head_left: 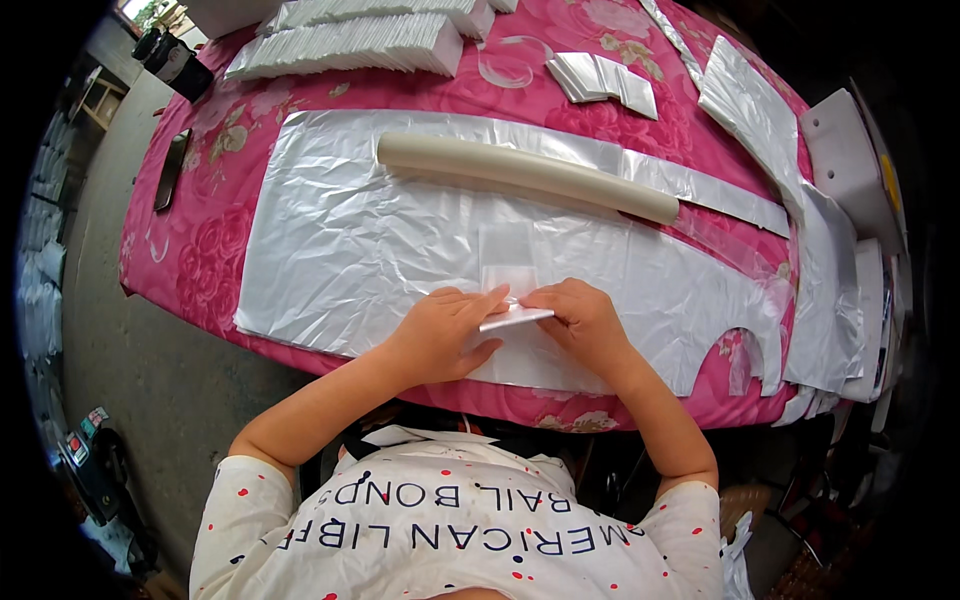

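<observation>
My left hand (pixel 448 328) and my right hand (pixel 577 322) meet near the front of the table at a small white folded packet (pixel 515 318). The fingers of my right hand pinch its right end. At the left end, my left fingers press on it, with the thumb held lower and apart. A strip of clear plastic film (pixel 508 245) stretches flat away from the packet. Beneath both hands is a wide silvery-white plastic sheet (pixel 340 220), creased on its left side. Across the sheet, beyond my hands, rests a long beige cardboard tube (pixel 525 178).
A pink floral cloth (pixel 215 245) covers the table. Long rows of stacked white packets (pixel 350 48) stand at the back, with a smaller fanned stack (pixel 603 83) to their right. A phone (pixel 173 170) and a dark bottle (pixel 172 62) are at left. Silvery sheeting (pixel 825 280) hangs at right.
</observation>
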{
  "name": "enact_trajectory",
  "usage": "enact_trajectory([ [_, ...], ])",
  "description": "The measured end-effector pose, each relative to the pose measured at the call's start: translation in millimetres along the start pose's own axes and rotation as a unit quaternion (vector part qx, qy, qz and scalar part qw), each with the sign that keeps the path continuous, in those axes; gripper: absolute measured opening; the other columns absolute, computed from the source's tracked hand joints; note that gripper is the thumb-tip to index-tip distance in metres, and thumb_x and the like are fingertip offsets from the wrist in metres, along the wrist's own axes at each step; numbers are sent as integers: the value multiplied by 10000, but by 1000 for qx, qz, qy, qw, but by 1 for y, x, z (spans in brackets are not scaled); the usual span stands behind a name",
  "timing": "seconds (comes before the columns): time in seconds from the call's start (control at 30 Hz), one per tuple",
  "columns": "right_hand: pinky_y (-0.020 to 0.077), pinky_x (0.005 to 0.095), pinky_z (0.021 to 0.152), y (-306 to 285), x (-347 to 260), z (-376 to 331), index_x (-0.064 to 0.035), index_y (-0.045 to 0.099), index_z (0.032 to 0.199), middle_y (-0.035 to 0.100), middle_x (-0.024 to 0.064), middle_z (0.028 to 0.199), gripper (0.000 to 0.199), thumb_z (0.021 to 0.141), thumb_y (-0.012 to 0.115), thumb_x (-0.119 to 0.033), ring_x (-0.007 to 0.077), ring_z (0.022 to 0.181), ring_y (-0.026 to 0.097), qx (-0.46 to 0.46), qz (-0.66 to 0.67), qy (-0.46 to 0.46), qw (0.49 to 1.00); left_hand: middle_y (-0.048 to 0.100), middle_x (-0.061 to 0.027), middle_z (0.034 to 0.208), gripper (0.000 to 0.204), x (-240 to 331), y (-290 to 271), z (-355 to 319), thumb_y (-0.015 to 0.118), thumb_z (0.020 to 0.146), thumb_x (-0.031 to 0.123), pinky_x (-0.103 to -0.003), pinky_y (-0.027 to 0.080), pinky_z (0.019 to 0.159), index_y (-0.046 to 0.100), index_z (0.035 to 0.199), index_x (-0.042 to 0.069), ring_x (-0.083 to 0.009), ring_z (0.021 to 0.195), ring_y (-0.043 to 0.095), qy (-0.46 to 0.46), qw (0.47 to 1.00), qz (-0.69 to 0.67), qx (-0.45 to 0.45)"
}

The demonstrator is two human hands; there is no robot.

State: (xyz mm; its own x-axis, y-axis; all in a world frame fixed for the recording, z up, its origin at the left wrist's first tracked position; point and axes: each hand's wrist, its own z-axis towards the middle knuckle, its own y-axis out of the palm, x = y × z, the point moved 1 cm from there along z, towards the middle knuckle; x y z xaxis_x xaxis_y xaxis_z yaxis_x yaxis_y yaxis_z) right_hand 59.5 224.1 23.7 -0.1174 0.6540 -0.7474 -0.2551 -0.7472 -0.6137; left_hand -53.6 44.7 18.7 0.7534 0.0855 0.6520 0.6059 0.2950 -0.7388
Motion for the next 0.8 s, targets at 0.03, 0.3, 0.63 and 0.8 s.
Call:
enact_trajectory([
  [0.03,464,273,626,-4,2,4,-35,670,916,645,65,765,145,775,647,-63,191,663,576,-49,-23,88,995,636,-128,976,576,-1,0,1,653,744,143,-358,459,766,444,1258,-11,-273,879,607,-54,999,6,-4],
  [0.3,414,232,491,-13,3,51,13,653,771,600,33,600,268,852,601,-238,83,524,569,-142,82,386,908,619,-134,644,668,-6,3,28,621,806,104,-277,454,539,267,1340,-87,-217,505,576,-243,953,-134,124],
  [0.63,430,239,494,-11,3,57,32,641,737,601,57,601,278,829,606,-228,104,528,593,-141,82,414,895,510,-192,1170,727,-7,-10,21,653,764,108,-322,485,735,265,1349,-81,-260,861,610,-186,973,-16,133],
  [0.8,439,242,503,-9,9,56,41,639,712,597,68,589,282,827,595,-213,113,526,594,-141,75,399,903,313,-212,1381,746,-2,8,27,640,778,245,-435,333,993,274,1359,-46,-360,1231,372,-4,986,143,83],
])
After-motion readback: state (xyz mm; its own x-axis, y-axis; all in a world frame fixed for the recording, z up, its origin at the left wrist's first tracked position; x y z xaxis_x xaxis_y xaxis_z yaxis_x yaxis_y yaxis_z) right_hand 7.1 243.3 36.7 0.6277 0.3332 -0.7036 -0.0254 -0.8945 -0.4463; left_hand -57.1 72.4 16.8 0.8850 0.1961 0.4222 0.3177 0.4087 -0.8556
